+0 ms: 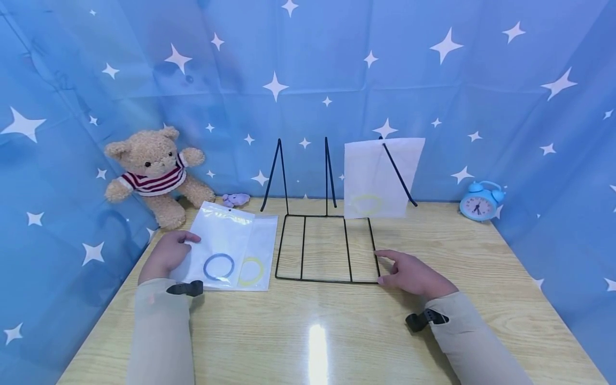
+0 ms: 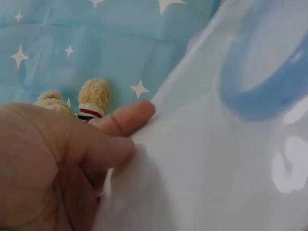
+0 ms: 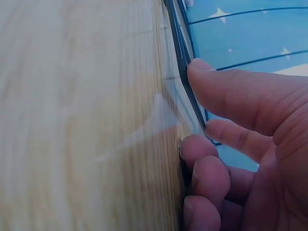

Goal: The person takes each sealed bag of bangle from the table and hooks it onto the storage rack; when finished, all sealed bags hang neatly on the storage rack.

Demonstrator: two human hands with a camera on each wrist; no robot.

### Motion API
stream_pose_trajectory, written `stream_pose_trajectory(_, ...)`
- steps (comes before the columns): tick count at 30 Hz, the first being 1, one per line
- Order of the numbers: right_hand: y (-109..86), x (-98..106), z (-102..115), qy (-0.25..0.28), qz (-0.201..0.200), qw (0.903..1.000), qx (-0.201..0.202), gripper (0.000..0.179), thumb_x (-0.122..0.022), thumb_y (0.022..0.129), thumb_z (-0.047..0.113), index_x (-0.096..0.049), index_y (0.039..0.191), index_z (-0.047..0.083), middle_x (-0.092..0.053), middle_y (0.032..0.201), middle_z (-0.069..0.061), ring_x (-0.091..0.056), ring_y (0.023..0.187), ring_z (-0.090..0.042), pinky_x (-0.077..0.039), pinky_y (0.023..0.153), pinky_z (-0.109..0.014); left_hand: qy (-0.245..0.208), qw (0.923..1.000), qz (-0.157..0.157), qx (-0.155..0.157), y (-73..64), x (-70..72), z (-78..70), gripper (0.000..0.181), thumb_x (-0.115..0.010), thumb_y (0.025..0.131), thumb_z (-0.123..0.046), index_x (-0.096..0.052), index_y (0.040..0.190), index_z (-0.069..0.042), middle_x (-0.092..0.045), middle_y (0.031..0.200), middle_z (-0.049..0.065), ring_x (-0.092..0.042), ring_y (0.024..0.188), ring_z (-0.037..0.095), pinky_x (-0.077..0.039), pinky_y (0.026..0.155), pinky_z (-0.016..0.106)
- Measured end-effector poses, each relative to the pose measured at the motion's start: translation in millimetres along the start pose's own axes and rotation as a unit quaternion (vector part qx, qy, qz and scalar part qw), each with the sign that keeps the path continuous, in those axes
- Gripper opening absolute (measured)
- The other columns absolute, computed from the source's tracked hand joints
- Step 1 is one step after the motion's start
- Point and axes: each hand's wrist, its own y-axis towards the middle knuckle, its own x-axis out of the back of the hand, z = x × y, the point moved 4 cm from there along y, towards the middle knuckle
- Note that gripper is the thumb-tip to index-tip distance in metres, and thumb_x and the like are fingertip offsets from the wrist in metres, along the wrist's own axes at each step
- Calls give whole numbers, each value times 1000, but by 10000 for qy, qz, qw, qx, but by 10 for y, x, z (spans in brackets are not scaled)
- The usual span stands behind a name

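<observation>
Backdrop (image 1: 308, 59), blue with white stars: filling the upper frame and running down both sides.

Table (image 1: 269, 331), pale wood grain: spreading across the lower frame, catching a bright streak of light at bottom centre.

Wire rack (image 1: 327, 280), black: standing at centre, its rectangular base lying on the table, three bent arms rising behind.

Sleeves (image 1: 161, 331), two, beige: reaching in from the lower left and lower right, black straps (image 1: 185, 289) showing at the cuffs.

Teddy bear (image 1: 153, 163), tan, striped jumper: sitting at centre left, leaning towards the backdrop.

Front bag (image 1: 216, 230), white: lying left of centre, overlapping the rear bag (image 1: 266, 240), whose right side is showing.

Hanging bag (image 1: 363, 171), white: dangling from the rack's right arm, right of centre, a yellow shape showing near its lower end.

Right hand (image 1: 414, 272): reaching in right of centre; I am seeing thumb and forefinger spread apart, both touching the rack's right-hand base bar, not wrapping it.

Left hand (image 1: 166, 254): resting at centre left, thumb and forefinger pinching the front bag's left edge.

Alarm clock (image 1: 477, 207), light blue: standing at centre right.

Blue ring (image 1: 218, 255): showing in the front bag's lower part.

Yellow ring (image 1: 262, 270): showing just beside it, in the rear bag.

Purple toy (image 1: 236, 200): lying behind the bags, near the bear.
</observation>
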Motion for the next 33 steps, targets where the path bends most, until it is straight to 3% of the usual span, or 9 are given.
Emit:
stream_pose_trajectory(3, 6, 1, -10, 28, -2, 10000, -12, 76, -80, 95, 30, -45, 161, 15, -59, 80, -7, -53, 71, -23, -45, 59, -37, -260, 9995, 48, -195, -22, -2, -38, 48, -39, 107, -8, -55, 152, -12, -25, 171, 26, -23, 152, 53, -16, 119, 78)
stream_pose_trajectory(9, 7, -2, -14, 61, 0, 10000, -51, 77, -81, 95, 31, -45, 161, 16, -60, 83, -7, -53, 72, -23, -44, 59, -36, -796, 9944, 53, -697, -72, -26, -139, 49, -39, 107, -8, -56, 152, -15, -34, 167, 22, -37, 143, 45, -29, 118, 69)
stream_pose_trajectory(13, 5, -8, -10, 32, -10, 10000, -41, 76, -81, 94, 32, -46, 160, 16, -59, 83, -7, -52, 72, -22, -44, 59, -36, -1108, 9905, 6, -813, -100, -23, -182, 46, -40, 109, -10, -59, 150, -16, -29, 171, 18, -27, 153, 44, -21, 122, 71)
stream_pose_trajectory(18, -4, -17, -10, 47, -13, 10000, -10, 76, -82, 94, 32, -47, 160, 15, -59, 82, -7, -52, 72, -22, -44, 60, -37, -1548, 9840, 69, -884, -129, -23, -220, 42, -43, 111, -12, -60, 150, -14, -31, 172, 15, -24, 157, 44, -23, 123, 70)
stream_pose_trajectory(21, -9, -13, -7, 50, -23, 10000, -25, 76, -82, 94, 32, -47, 160, 15, -59, 83, -7, -53, 73, -23, -44, 60, -37, -1662, 9797, 17, -1121, -140, -21, -242, 41, -46, 110, -8, -62, 147, -11, -34, 170, 15, -19, 159, 41, -19, 125, 68)
stream_pose_trajectory(24, -3, -8, -7, 27, -26, 10000, -50, 77, -82, 94, 33, -47, 160, 15, -59, 85, -7, -53, 74, -23, -44, 61, -37, -1849, 9715, 18, -1486, -148, -25, -265, 40, -48, 108, -4, -63, 144, -5, -42, 165, 16, -23, 158, 38, -19, 126, 64)
stream_pose_trajectory(29, 7, -5, -14, -6, -42, 10000, -85, 75, -81, 94, 32, -47, 159, 16, -59, 84, -7, -53, 74, -23, -44, 60, -36, -2176, 9570, 156, -1911, -173, -66, -329, 35, -50, 107, -2, -68, 137, -3, -61, 141, -6, -39, 143, 24, -30, 119, 49)
stream_pose_trajectory(31, 10, -5, -24, -20, -41, 10000, -76, 75, -81, 94, 32, -47, 159, 16, -59, 83, -6, -53, 74, -23, -44, 61, -37, -2227, 9531, 215, -2036, -191, -94, -378, 34, -51, 106, -1, -71, 134, -4, -63, 130, -18, -44, 134, 15, -35, 114, 39)
stream_pose_trajectory(33, 12, -6, -30, 0, -51, 9999, -91, 75, -81, 94, 32, -48, 159, 17, -58, 83, -6, -52, 74, -23, -44, 61, -37, -2257, 9478, 270, -2238, -214, -127, -447, 33, -52, 105, 1, -72, 131, -2, -65, 123, -23, -49, 127, 9, -39, 108, 28)
